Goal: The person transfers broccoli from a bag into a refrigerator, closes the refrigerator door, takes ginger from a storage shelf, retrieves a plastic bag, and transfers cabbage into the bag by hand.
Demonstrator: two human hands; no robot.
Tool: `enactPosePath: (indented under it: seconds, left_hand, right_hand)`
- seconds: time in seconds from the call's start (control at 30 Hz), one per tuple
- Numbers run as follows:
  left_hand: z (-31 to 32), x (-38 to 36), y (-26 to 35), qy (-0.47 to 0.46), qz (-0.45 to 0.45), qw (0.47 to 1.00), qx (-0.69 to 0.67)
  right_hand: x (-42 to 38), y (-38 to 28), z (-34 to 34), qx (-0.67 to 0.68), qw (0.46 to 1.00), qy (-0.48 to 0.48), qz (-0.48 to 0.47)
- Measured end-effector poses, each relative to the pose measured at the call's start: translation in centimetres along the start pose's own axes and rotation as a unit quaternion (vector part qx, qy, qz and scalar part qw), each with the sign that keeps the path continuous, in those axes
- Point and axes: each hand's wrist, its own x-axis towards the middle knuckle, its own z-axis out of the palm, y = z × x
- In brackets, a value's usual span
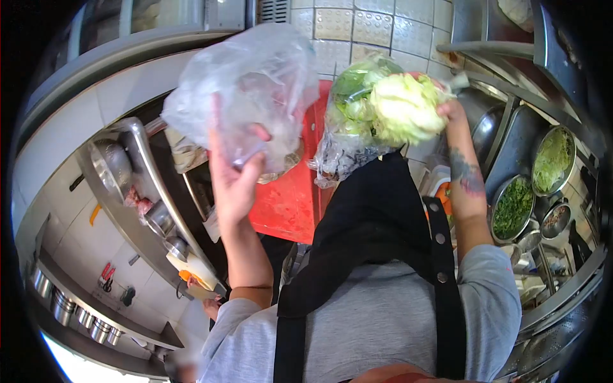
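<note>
Looking straight down my own front here, grey shirt and black apron (377, 230) filling the bottom of the view. The left hand (233, 175) is up in front of me, fingers closed on a clear bag (249, 89). The bag is crumpled and puffed out above the hand, and it looks pretty much empty as far as I can tell. The right hand (450, 110) is gripping a pale lettuce (405, 105) from the side. Most of that hand is hidden behind the leaves, so only the wrist end and a bit of finger show, but it's clearly wrapped on it. The lettuce is held in the air just right of the clear bag, about level with it, and the two aren't touching. Pressed against the lettuce's left side is a second bag (348, 137) with darker green leaves in it. It hangs down crumpled below the lettuce, and I can't tell whether the lettuce sits partly inside it or just against it. Underneath both hands, further down, is a red board (287, 198), partly covered by the apron. Off to the right the worktop (562, 290) carries a row of metal bowls. One has chopped dark greens (514, 207), and a paler shredded veg (554, 159) sits in the bowl just beyond it. A steel rack (137, 191) with some pots runs along the left, well away from the hands. The floor (364, 29) is pale tile.
</note>
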Motion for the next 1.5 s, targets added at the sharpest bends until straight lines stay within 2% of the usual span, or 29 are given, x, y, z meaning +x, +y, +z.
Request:
enactPosePath:
  seconds: [0.07,0.1,0.23,0.27,0.3,0.33,0.37,0.4,0.43,0.47,0.5,0.53,0.57,0.6,0.63,0.67,0.77,0.8,0.87,0.9,0.93,0.97,1.0,1.1,1.2,1.33,1.37,1.43,1.5]
  left_hand:
    - [0.7,-0.8,1.4,-0.031,-0.024,0.999,-0.031]
    - [0.9,-1.2,1.5,-0.044,-0.021,0.997,-0.059]
    - [1.0,-3.3,3.9,-0.067,-0.084,0.968,-0.226]
    - [0.6,-3.6,4.3,-0.109,-0.066,0.949,-0.288]
    - [-0.2,-3.8,4.6,-0.148,-0.049,0.924,-0.349]
    - [-1.0,-4.0,4.8,-0.187,-0.034,0.892,-0.409]
    - [-1.9,-4.1,5.1,-0.193,-0.043,0.892,-0.406]
    - [-2.9,-4.0,5.5,-0.200,-0.054,0.891,-0.404]
    - [-3.8,-4.2,6.2,-0.051,-0.088,0.956,-0.276]
    - [-4.6,-3.2,5.9,0.071,-0.155,0.958,-0.229]
    - [-5.9,-2.6,5.3,0.075,-0.181,0.936,-0.291]
    - [-7.3,-2.0,4.7,0.078,-0.205,0.910,-0.351]
    - [-8.2,-1.4,5.0,0.052,-0.163,0.922,-0.346]
    - [-9.0,-1.0,5.7,0.029,-0.123,0.932,-0.341]
    - [-9.8,-0.2,6.5,-0.056,-0.085,0.926,-0.365]
    - [-10.5,0.6,7.2,-0.140,-0.042,0.911,-0.386]
    - [-12.1,1.0,8.6,0.043,0.031,0.929,-0.367]
    - [-12.0,0.7,8.8,0.059,0.034,0.926,-0.370]
    - [-11.5,0.5,8.4,0.060,0.036,0.918,-0.391]
    - [-11.1,0.6,8.0,0.045,0.032,0.911,-0.408]
    - [-10.6,0.8,7.3,-0.003,0.019,0.900,-0.436]
    - [-10.1,1.0,6.7,-0.050,0.006,0.885,-0.464]
    - [-9.7,1.1,6.0,-0.043,-0.002,0.884,-0.466]
    - [-9.6,1.3,3.9,-0.027,-0.020,0.882,-0.470]
    - [-8.6,1.5,2.9,-0.022,-0.010,0.896,-0.443]
    - [-7.5,1.4,2.8,-0.010,-0.013,0.904,-0.427]
    - [-8.0,1.5,2.5,-0.056,-0.008,0.904,-0.423]
    - [-7.7,1.2,2.3,-0.061,-0.002,0.921,-0.384]
    - [-7.6,1.2,1.7,-0.068,0.016,0.942,-0.328]
  right_hand:
    - [1.8,0.1,4.8,0.009,0.998,-0.028,-0.048]
    - [2.4,0.5,6.8,0.018,0.998,0.002,-0.057]
    - [9.8,3.1,13.2,-0.146,0.989,0.018,-0.032]
    - [11.5,3.8,14.2,-0.200,0.979,0.014,-0.020]
    - [12.6,4.5,14.8,-0.385,0.921,0.015,-0.060]
    - [13.3,5.3,15.1,-0.554,0.827,0.017,-0.095]
    - [13.3,5.8,15.4,-0.702,0.701,0.019,-0.124]
    - [12.6,5.7,15.5,-0.742,0.664,0.024,-0.091]
    - [11.8,4.7,16.1,-0.780,0.623,0.028,-0.057]
    - [11.2,3.8,16.5,-0.814,0.579,0.031,-0.021]
    - [11.2,2.4,14.8,-0.747,0.663,-0.037,0.043]
    - [10.1,0.4,13.7,-0.703,0.709,-0.054,-0.012]
    - [8.8,-1.5,12.3,-0.655,0.749,-0.068,-0.067]
    - [7.8,-3.0,10.8,-0.527,0.848,-0.045,-0.033]
    - [6.9,-3.8,8.8,-0.384,0.923,-0.021,0.001]
    - [5.9,-3.9,6.0,-0.375,0.927,0.018,0.025]
    - [5.3,-0.2,-3.5,-0.375,0.913,0.111,0.116]
    - [5.4,3.4,-6.5,-0.390,0.896,0.128,0.167]
    - [6.5,11.9,-11.0,-0.529,0.819,0.070,0.211]
    - [6.6,15.3,-9.7,-0.585,0.786,0.061,0.192]
    - [6.9,19.7,-10.3,-0.609,0.775,0.004,0.171]
    - [7.0,23.0,-9.8,-0.660,0.732,-0.021,0.167]
    - [6.7,25.5,-8.6,-0.707,0.686,-0.046,0.162]
    - [5.8,30.0,-6.1,-0.808,0.539,0.034,0.236]
    - [4.4,34.2,-3.6,-0.856,0.433,0.182,0.215]
    - [3.1,31.8,-2.7,-0.764,0.533,0.200,0.302]
    - [2.7,31.0,-2.9,-0.737,0.581,0.205,0.278]
    - [1.4,28.4,-3.5,-0.676,0.668,0.211,0.227]
    - [-0.5,26.3,-3.9,-0.608,0.743,0.265,0.089]
